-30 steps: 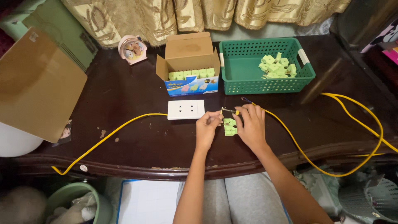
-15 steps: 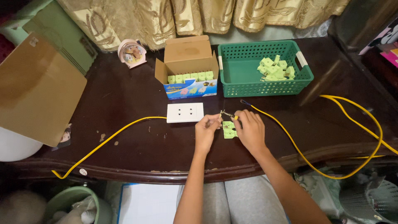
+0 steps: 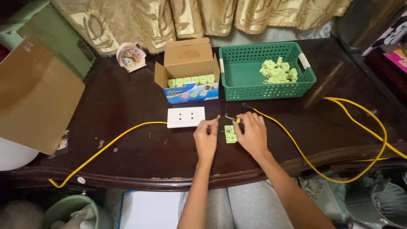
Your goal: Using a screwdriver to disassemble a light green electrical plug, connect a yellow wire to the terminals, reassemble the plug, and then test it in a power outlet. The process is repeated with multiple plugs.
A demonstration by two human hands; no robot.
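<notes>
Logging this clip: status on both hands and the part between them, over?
Left hand pinching the yellow wire end; right hand steadying the green socket piece on the table. White outlet plate just left, clear of both hands.

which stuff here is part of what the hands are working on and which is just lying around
In use:
left hand
right hand
green part
yellow wire
white socket plate
box of green parts
green basket with more parts

Lying about:
pink clock
cardboard sheet
curtain
</notes>
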